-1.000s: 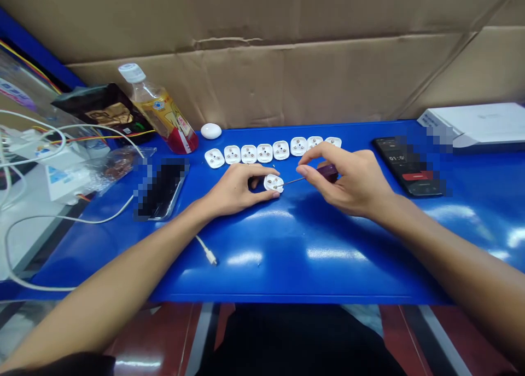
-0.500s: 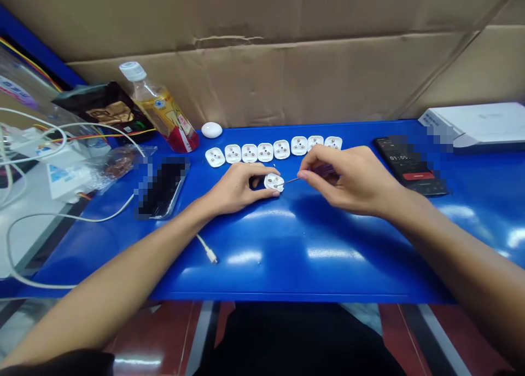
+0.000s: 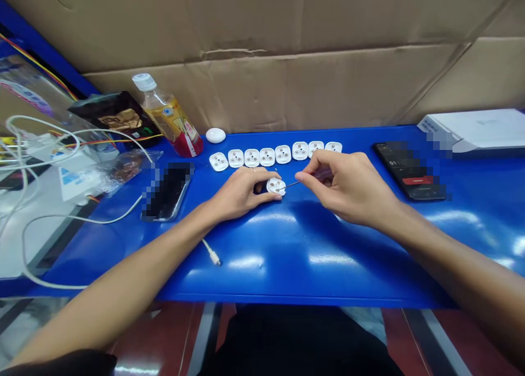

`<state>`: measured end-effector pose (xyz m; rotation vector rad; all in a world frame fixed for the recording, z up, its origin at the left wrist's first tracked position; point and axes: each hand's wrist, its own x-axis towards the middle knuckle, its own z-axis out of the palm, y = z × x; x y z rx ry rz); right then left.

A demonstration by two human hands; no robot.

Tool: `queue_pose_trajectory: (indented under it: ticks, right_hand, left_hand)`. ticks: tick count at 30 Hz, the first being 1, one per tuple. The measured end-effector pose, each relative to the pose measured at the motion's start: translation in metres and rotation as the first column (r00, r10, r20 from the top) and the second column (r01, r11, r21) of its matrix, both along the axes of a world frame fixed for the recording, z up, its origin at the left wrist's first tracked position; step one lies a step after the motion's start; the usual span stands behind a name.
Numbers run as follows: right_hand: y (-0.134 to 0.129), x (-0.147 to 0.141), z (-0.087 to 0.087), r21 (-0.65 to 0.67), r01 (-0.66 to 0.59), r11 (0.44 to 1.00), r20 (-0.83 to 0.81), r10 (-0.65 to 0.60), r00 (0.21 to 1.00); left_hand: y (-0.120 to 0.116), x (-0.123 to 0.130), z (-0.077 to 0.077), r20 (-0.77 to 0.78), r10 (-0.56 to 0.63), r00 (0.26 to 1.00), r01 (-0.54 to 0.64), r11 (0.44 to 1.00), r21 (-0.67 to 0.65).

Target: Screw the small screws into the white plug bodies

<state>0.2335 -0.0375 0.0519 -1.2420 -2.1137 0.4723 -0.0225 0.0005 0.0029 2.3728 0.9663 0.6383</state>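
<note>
Between the thumb and fingers of my left hand (image 3: pixel 248 192) is a small round white plastic part (image 3: pixel 276 186) with metal bits inside. My right hand (image 3: pixel 348 187) pinches a thin screwdriver (image 3: pixel 292 185), its handle mostly hidden in the palm. The screwdriver's tip meets the inside of the white part. Behind my hands, several similar white pieces (image 3: pixel 267 157) lie in a row on the blue table (image 3: pixel 279 255), their metal contacts facing up.
A smooth white oval object (image 3: pixel 215 136) and a leaning drink bottle (image 3: pixel 174 121) stand at the back left. A phone (image 3: pixel 168 191), white cables (image 3: pixel 41 217) and a cable plug (image 3: pixel 214 256) lie left. At right are another phone (image 3: pixel 410 171) and a white box (image 3: pixel 479 128).
The whole view has shifted slightly, so everything sits a little lower and the left-side items further right. Both hands keep their holds, with the screwdriver tip still in the white part.
</note>
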Motion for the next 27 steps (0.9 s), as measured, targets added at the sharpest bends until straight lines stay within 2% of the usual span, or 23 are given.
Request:
queue_pose_trajectory:
  ticks: [3, 7, 12, 18, 27]
  right_hand:
    - [0.005, 0.001, -0.009, 0.029, 0.040, 0.999, -0.107, -0.037, 0.994]
    - [0.019, 0.008, -0.029, 0.128, 0.169, 0.977, -0.249, -0.134, 0.959]
    - [0.029, 0.010, -0.049, 0.061, 0.051, 0.997, -0.133, -0.043, 0.990]
    - [0.028, 0.004, -0.048, 0.012, 0.038, 0.999, -0.137, -0.036, 0.990]
    - [0.027, 0.007, -0.046, -0.010, 0.044, 0.999, -0.117, -0.045, 0.992]
  left_hand:
    - [0.002, -0.004, 0.004, -0.086, -0.012, 0.996, 0.017, 0.998, 0.060]
    - [0.006, -0.009, 0.007, -0.126, 0.009, 0.992, 0.009, 0.990, 0.140]
    - [0.006, -0.012, 0.010, -0.070, 0.045, 0.997, -0.036, 0.992, 0.124]
    - [0.006, -0.014, 0.014, -0.042, 0.100, 0.994, -0.094, 0.988, 0.123]
    - [0.006, -0.014, 0.017, -0.058, 0.078, 0.995, -0.071, 0.991, 0.114]
